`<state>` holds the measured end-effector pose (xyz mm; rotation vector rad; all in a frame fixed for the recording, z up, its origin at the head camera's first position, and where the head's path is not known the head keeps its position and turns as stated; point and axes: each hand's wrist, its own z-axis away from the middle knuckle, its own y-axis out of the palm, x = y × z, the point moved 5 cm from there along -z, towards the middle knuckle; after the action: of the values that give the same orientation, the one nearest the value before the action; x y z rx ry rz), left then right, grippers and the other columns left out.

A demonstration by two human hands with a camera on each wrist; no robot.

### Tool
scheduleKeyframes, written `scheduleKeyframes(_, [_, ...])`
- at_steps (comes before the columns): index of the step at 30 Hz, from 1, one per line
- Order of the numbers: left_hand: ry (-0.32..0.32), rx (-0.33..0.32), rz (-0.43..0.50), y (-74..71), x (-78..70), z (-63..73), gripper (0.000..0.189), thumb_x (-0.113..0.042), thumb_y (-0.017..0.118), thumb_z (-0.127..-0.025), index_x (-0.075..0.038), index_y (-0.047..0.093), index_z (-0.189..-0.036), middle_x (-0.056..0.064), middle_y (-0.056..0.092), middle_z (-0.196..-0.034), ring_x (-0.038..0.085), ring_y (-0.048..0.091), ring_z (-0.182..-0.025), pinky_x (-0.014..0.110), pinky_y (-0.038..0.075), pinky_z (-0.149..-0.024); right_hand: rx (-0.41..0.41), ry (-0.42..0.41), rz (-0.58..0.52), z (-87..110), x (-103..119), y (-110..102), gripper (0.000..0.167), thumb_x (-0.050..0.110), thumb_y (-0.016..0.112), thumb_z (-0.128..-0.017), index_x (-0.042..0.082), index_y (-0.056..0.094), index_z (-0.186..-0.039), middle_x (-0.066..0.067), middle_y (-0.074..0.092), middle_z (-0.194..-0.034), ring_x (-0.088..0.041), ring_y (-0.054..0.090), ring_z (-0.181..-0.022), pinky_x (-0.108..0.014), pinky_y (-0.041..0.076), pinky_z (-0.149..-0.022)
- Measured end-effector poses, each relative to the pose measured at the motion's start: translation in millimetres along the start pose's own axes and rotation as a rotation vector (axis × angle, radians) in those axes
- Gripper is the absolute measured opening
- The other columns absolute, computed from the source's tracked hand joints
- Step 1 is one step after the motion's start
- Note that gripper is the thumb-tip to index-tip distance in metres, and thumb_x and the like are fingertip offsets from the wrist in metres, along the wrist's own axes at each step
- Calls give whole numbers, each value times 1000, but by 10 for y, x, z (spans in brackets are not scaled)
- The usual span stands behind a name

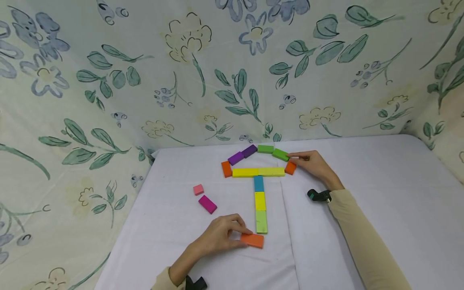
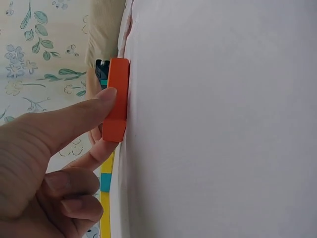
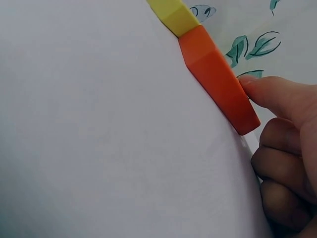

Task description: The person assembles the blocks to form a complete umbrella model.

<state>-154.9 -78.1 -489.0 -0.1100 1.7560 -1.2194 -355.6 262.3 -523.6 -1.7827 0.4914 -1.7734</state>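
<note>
The left hand (image 1: 224,233) pinches an orange block (image 1: 252,240) by its left end, thumb on the near side and forefinger on the far side. That block lies just below a light-green block (image 1: 261,222), foot of a column with a yellow block (image 1: 260,201) and a blue block (image 1: 258,183). At the far right of the arch, the right hand (image 1: 313,164) pinches the right end of a green block (image 1: 280,155) between thumb and forefinger. Its thumb is right beside a small-looking orange block (image 1: 291,167), which hides the green block in the right wrist view.
Two yellow blocks (image 1: 246,172) form a bar under the arch. Purple blocks (image 1: 236,158), another green block (image 1: 266,149) and an orange block (image 1: 226,169) continue the arch. Left of the column lie a pink block (image 1: 198,189) and a magenta block (image 1: 208,204) on the white-covered table (image 1: 163,225).
</note>
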Motion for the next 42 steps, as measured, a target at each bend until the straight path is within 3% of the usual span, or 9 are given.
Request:
scheduleKeyframes(7, [-26,-2,-25,-2,3,-3,31,-27,88,-84,-27,82,-114,-10,68,-100,6,46,-69,11,32,-61,-9,-11,4,14,-3,-1,41,42,67,-101,17,72,-133,-13,68,-122,-25,48,-92,-36,36,-77])
scheduleKeyframes(13, [-5,23,-43,-16,-4,14,31,-28,86,-86,-27,81,-117,-9,68,-103,4,46,-70,10,32,-61,-5,-1,2,28,-5,13,41,42,67,-100,18,71,-134,-13,66,-115,-26,48,-91,-36,36,-76])
scheduleKeyframes(23, [13,74,32,-83,76,39,30,-23,83,-90,-25,79,-119,-10,68,-108,-5,40,-64,9,33,-58,5,8,4,13,-26,13,41,42,66,-101,19,71,-135,-14,67,-125,-25,48,-93,-35,36,-76])
scheduleKeyframes(42, [40,130,115,-86,93,-69,30,-18,82,-90,-21,80,-119,-5,68,-108,-4,38,-61,11,34,-57,9,-12,-19,-12,-14,-12,42,42,68,-100,18,71,-134,-13,69,-128,-24,48,-94,-34,36,-76])
